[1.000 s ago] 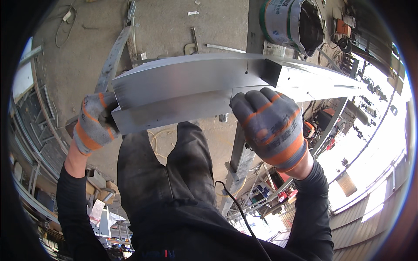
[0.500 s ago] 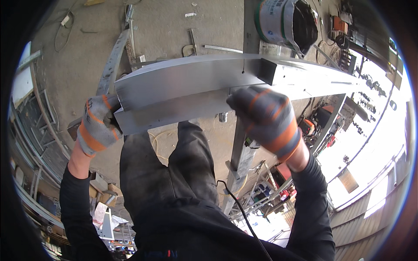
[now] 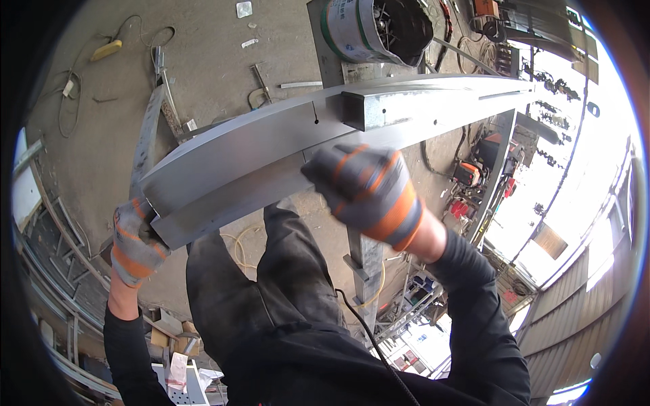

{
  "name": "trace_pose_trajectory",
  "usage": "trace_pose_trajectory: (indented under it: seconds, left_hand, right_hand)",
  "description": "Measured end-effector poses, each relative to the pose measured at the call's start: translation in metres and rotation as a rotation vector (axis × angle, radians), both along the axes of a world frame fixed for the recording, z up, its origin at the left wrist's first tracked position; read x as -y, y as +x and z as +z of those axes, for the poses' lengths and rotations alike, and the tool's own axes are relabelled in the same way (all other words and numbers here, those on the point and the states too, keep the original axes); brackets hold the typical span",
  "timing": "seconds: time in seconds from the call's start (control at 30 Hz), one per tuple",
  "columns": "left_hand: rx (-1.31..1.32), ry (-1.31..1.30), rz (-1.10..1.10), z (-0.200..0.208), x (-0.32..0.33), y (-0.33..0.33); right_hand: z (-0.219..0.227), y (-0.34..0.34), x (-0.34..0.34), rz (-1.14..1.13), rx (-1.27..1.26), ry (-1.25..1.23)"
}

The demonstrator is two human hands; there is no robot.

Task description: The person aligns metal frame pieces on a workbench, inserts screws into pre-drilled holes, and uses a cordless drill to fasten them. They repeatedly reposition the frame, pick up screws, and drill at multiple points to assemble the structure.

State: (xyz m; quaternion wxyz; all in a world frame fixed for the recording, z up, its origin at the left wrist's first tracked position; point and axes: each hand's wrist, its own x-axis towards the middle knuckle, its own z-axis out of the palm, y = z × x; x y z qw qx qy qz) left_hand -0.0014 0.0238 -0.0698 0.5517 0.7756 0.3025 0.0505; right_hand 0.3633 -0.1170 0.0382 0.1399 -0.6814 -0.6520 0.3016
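Observation:
A long silver sheet-metal channel (image 3: 237, 166) with a bent lengthwise fold runs from the left toward the far right. Its left end is in my left hand (image 3: 139, 242), fingers curled round the edge. My right hand (image 3: 369, 196), in a matching grey glove with orange bands, is closed and a little blurred at the channel's near edge. Whatever may be inside its fingers is hidden. Farther right, a square metal tube (image 3: 386, 111) lies along the channel, close to a small slot in the sheet.
A metal stand leg (image 3: 365, 254) rises beneath the channel, with another steel support (image 3: 147, 128) at the left. Beyond the channel stand a white-and-green bucket (image 3: 349, 34) and a clamp (image 3: 258, 97). Red-and-black equipment (image 3: 467, 172) and cables lie on the floor at the right.
The view has shifted, sliding the background leftward. The channel's left end now sits lower and closer to me, with my left hand still on it. My right hand appears farther left in the picture.

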Motion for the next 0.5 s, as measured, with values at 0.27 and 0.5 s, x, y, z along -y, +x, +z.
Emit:
trace_pose_trajectory:
  seconds: [0.27, 0.5]
  left_hand:
    - [0.016, 0.139, -0.037, -0.012, 0.009, -0.012]
    - [0.009, -0.245, 0.18, -0.016, 0.017, -0.015]
  right_hand:
    - [-0.002, -0.009, 0.012, 0.208, 0.276, -0.042]
    - [-0.01, -0.002, 0.017, 0.035, 0.033, 0.051]
